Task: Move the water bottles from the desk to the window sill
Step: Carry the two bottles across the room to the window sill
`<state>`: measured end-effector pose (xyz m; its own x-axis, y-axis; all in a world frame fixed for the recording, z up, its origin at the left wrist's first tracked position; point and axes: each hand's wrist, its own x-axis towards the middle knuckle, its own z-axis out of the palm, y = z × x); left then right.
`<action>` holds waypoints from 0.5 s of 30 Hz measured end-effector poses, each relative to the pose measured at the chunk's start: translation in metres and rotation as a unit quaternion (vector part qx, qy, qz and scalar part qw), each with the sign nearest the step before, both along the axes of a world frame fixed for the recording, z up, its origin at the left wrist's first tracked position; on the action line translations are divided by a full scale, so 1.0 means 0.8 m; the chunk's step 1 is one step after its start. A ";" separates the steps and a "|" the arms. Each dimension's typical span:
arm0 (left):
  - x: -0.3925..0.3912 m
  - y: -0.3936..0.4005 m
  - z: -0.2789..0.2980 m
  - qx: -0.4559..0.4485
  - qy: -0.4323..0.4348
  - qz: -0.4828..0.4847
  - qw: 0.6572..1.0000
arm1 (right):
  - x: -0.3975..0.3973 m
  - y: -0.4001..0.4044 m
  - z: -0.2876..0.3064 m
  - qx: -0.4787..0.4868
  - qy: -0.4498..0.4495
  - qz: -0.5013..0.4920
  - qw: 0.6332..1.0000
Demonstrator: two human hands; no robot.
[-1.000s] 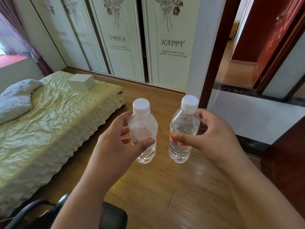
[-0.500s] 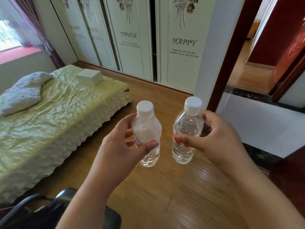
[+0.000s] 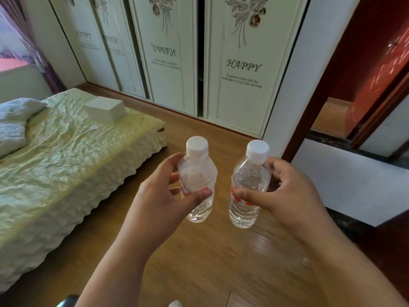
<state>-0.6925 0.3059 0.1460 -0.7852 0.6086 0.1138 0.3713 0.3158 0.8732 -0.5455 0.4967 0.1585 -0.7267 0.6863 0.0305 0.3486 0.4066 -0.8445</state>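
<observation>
Head view: left hand grip curled round clear plastic white-capped water bottle, right hand pinching a second clear bottle with red label, text unreadable; both upright above wooden floor. Cream wardrobe door reads "HAPPY".

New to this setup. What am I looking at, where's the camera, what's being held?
There is no robot here: a person wears one wide-angle camera on the head, looking forward and down at their own hands. The left hand holds one water bottle, the right hand holds a second water bottle. Both bottles are upright, capped in white, and held in the air above a wooden floor. To the left is a bed with a white box on it; wardrobe doors stand behind.
</observation>
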 end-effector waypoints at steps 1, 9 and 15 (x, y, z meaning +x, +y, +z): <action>-0.021 0.002 0.002 0.001 0.006 -0.004 1.000 | -0.020 0.000 0.003 0.002 0.000 -0.005 1.000; -0.160 0.001 0.003 0.007 0.024 -0.017 1.000 | -0.151 -0.009 0.007 0.004 0.002 -0.020 1.000; -0.226 -0.010 -0.008 0.002 0.021 -0.015 1.000 | -0.218 -0.012 -0.001 0.006 0.004 -0.012 1.000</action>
